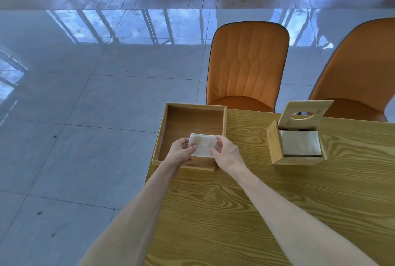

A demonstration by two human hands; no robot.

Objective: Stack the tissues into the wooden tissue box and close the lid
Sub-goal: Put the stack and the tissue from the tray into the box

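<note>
Holding one tissue pack (202,144) between both hands, left hand (181,152) and right hand (226,152), fingers (220,138) pinched on its ends, over the wooden tray (224,125). Risk: the limp pack sags or slips during carry to the tissue box (275,148), catching its raised lid (307,115).

Both bare forearms outstretched, left hand (181,152) and right hand (226,153) close together, fingers curled in a pinch.
</note>
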